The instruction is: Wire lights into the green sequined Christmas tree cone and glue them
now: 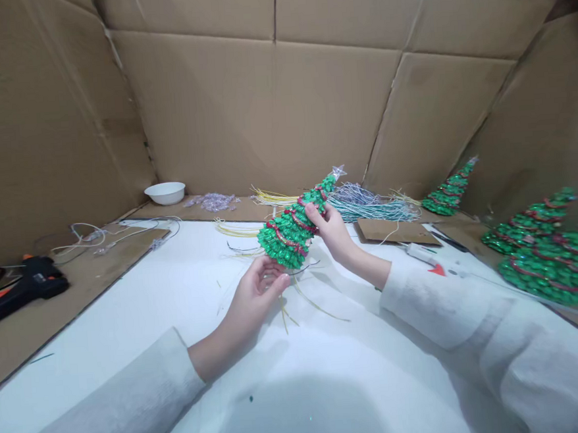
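Okay, glue gun (23, 281): lying on cardboard, far left.
left hand (257, 294): fingers curled, gripping the tree's base.
beaded Christmas tree (294, 226): tilted, tip up-right, held above white table (141, 299).
right hand (332, 230): pinching the tree's upper part.
finished trees (549, 257): lying far right.

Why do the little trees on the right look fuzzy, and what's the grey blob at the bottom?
Head view: the wide lens stretches and blurs the edges, so the trees on the right smear, while the small tree in the left hand and right hand looks sharper. Head view: the grey blob on the white table is a soft shadow, probably the person's own.
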`<state>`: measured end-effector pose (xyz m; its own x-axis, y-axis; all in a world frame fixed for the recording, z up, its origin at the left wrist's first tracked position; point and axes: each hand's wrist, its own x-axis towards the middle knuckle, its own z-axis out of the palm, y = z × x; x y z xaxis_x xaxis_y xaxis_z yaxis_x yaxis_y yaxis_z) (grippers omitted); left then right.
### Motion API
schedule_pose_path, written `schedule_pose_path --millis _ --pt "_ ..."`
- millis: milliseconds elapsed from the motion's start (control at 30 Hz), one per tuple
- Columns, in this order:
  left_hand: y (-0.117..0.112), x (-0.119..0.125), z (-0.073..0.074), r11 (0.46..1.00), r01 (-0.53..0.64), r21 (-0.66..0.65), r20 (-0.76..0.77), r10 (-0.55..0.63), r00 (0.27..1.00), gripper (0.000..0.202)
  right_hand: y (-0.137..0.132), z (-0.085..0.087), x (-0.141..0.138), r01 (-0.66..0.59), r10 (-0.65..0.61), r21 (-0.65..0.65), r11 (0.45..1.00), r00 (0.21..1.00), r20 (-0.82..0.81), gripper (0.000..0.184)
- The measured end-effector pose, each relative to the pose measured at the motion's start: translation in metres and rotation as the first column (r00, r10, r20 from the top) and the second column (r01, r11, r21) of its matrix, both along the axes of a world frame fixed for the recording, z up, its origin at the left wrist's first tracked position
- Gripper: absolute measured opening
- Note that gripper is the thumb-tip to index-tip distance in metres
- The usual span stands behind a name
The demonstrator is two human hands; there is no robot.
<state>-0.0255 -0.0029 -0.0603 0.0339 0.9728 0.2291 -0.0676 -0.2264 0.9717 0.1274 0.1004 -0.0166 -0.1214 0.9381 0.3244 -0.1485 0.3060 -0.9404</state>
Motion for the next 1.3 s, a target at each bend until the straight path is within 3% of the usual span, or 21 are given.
schedule_pose_path --millis 167,300,433,567,667,833,933,1033,1133,1200,1233,1300 --pt "0.004 -0.005 0.004 0.999 0.051 -0.011 0.059 -0.050 0.997 0.034 -0.004 0.008 -0.009 0.016 -0.019 -0.184 0.983 1.000 -0.015 0.049" --pt "0.005 -0.007 0.003 0.995 0.094 -0.028 -0.016 -0.095 0.995 0.028 -0.009 0.013 -0.012 0.006 0.014 -0.301 0.954 0.998 0.064 0.047" --pt "0.003 -0.007 0.005 0.993 0.088 -0.076 0.060 -0.083 0.995 0.026 -0.008 0.014 -0.009 -0.027 0.084 -0.328 0.944 0.983 0.162 0.049" --pt "0.004 -0.012 0.012 0.998 0.058 -0.039 0.094 -0.054 0.994 0.021 0.001 0.016 0.001 -0.115 0.208 -0.340 0.933 0.945 0.251 0.057" --pt "0.007 -0.017 0.016 0.999 0.035 -0.035 0.169 -0.028 0.985 0.026 0.006 0.017 0.006 -0.142 0.199 -0.259 0.955 0.958 0.207 0.052" --pt "0.013 -0.021 0.017 0.990 0.127 -0.068 0.295 -0.101 0.950 0.027 -0.002 0.019 0.004 -0.129 0.152 -0.261 0.957 0.986 0.072 0.040" --pt "0.016 -0.023 0.016 0.985 0.157 -0.072 0.249 -0.135 0.959 0.034 -0.007 0.023 0.003 -0.053 0.085 -0.264 0.963 0.990 0.110 0.039" --pt "0.017 -0.026 0.015 0.990 0.138 -0.020 0.081 -0.136 0.987 0.035 -0.004 0.030 0.005 -0.026 0.072 -0.283 0.959 0.985 0.154 0.040" --pt "0.012 -0.028 0.016 0.990 0.084 0.109 -0.285 -0.050 0.957 0.031 0.003 0.036 0.008 -0.006 0.062 -0.311 0.950 0.983 0.171 0.044" --pt "0.007 -0.028 0.017 0.953 0.044 0.300 -0.512 0.122 0.851 0.028 0.008 0.037 0.009 0.009 0.041 -0.322 0.947 0.988 0.149 0.043" --pt "0.005 -0.029 0.017 0.904 0.029 0.427 -0.582 0.251 0.774 0.028 0.010 0.038 0.010 0.012 0.034 -0.327 0.945 0.990 0.133 0.042" --pt "0.002 -0.030 0.016 0.736 0.040 0.675 -0.606 0.523 0.599 0.026 0.013 0.036 0.010 0.005 0.031 -0.337 0.941 0.994 0.101 0.038"
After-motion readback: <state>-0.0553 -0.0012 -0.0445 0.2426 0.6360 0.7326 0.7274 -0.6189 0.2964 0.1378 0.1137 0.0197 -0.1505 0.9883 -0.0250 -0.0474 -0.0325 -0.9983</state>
